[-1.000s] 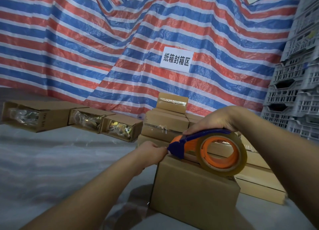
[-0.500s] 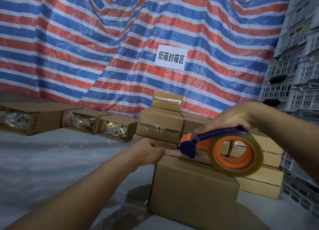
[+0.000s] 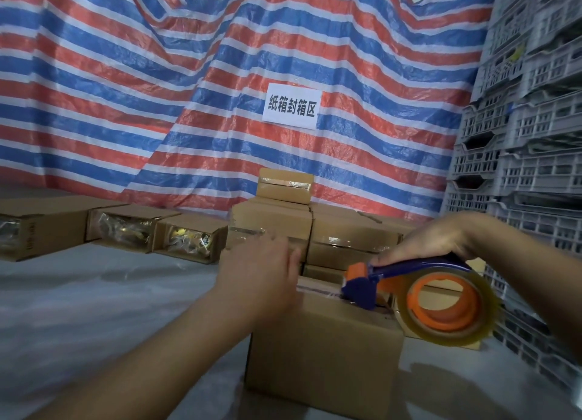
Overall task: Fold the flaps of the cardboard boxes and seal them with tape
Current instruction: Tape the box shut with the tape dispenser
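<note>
Both my forearms are bare right up to the frame's edge, no sleeve showing. My left hand (image 3: pixel 258 271) is blurred, my right hand (image 3: pixel 441 243) sharp; neither wears glove, ring or watch.

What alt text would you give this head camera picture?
A person's right hand holds a tape dispenser on a cardboard box, while the left hand rests at the box's left edge. Behind them are more boxes and a striped tarp.

Striped tarp (image 3: pixel 157 82) behind; white paper sign (image 3: pixel 291 108) on it; grey plastic crates (image 3: pixel 529 142) stacked right.
</note>
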The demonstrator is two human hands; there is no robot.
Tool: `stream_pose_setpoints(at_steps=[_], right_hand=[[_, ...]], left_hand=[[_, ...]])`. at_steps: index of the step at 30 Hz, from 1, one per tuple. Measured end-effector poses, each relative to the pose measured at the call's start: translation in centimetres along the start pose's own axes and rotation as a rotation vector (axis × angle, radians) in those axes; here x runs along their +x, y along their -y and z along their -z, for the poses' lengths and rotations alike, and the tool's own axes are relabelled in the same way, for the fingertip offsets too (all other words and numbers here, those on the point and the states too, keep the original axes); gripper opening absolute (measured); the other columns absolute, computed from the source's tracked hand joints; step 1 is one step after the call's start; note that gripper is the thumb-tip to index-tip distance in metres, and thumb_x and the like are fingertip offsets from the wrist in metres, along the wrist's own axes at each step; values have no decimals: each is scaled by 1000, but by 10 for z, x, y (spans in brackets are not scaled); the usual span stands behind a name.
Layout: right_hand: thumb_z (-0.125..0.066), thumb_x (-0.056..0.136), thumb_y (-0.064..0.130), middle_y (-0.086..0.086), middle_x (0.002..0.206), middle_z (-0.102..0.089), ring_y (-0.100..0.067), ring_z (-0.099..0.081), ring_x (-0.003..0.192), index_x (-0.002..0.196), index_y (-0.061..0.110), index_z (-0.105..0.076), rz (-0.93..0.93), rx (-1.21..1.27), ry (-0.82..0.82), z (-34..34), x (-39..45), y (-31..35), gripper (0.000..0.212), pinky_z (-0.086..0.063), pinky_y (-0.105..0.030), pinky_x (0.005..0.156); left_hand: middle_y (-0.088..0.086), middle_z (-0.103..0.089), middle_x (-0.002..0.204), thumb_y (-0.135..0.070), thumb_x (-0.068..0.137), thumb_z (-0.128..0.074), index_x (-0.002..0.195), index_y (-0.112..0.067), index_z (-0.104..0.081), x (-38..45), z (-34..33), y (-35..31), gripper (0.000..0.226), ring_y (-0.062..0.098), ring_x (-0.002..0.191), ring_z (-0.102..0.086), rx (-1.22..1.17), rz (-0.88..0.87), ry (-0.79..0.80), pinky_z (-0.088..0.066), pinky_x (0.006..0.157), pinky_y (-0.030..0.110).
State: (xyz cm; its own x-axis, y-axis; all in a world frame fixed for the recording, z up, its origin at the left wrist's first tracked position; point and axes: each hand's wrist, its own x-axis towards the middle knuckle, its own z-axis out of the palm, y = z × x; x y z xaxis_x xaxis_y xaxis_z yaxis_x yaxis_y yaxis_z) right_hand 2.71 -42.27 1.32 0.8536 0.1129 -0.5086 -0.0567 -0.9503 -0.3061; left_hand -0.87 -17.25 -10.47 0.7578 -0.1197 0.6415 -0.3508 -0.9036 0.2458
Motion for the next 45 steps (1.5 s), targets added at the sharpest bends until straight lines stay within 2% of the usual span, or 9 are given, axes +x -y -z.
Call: stream_pose_setpoints(at_steps=[2,4,13,21,26,31,37,42,45], right_hand=[[-56,91,62,-1,82,-73,-13,-69,70,107,27,-58,12,15,17,0,2,-2,39,-56,-23,70],[-58,88,64,-2,83,-74,-14,-70,72,107,25,-59,8,31,18,0,5,-6,43,-56,-25,72],[-81,48,79,-6,84,-71,-17,-67,68,117,5,-64,-42,74,-133,27,-22,-59,102,-53,-25,65],[-75,52,84,-6,92,-72,-19,-69,78,124,12,-65,-65,25,-101,-2,-4,-77,102,-54,-30,76],[-70,63,78,-4,84,-71,-15,-67,72,111,10,-66,-51,75,-70,-5,-5,-78,84,-53,-27,71],[-71,63,81,-4,83,-71,-15,-67,70,103,11,-68,-11,124,-66,-4,-4,-91,81,-53,-26,68],[-69,69,78,0,77,-70,-12,-64,64,95,12,-70,22,188,-29,8,-25,-116,71,-51,-23,63],[-56,59,93,9,66,-70,-8,-66,58,79,22,-72,-175,-460,-235,-14,-28,-72,75,-51,-25,60],[-61,68,81,8,69,-59,-13,-55,59,70,21,-58,-273,-924,-343,-45,0,-46,61,-45,-29,56]], left_hand=[[-3,-45,144,-57,100,-27,142,-29,-39,-11,-6,-16,52,14,131,-42,-51,-132,233,-33,107,35],[-4,-20,162,-69,94,-22,154,-29,-17,-18,-13,-24,72,15,147,-17,77,-199,430,-14,117,39],[-8,-22,161,-79,87,-18,154,-32,-18,-21,-21,-14,81,13,146,-21,176,-244,377,-15,116,34],[-8,-17,162,-83,83,-26,156,-31,-3,-14,-10,-26,93,13,146,-20,189,-212,470,-17,117,38],[-6,-4,164,-84,81,-28,155,-30,-2,-4,-24,-68,95,14,149,-7,167,-379,411,5,108,34],[-3,-22,161,-72,91,-31,154,-29,-15,-7,-47,-78,78,16,147,-19,133,-405,455,-14,118,41],[-3,-16,163,-74,91,-27,155,-29,-14,-6,-47,-74,79,14,148,-16,129,-416,449,-12,118,38],[-4,-20,162,-72,92,-28,153,-36,-13,-7,-46,-76,73,15,148,-18,108,-428,435,-14,117,39],[-5,-16,163,-72,92,-27,153,-35,-15,-8,-46,-76,73,13,148,-16,126,-427,430,-13,117,36]])
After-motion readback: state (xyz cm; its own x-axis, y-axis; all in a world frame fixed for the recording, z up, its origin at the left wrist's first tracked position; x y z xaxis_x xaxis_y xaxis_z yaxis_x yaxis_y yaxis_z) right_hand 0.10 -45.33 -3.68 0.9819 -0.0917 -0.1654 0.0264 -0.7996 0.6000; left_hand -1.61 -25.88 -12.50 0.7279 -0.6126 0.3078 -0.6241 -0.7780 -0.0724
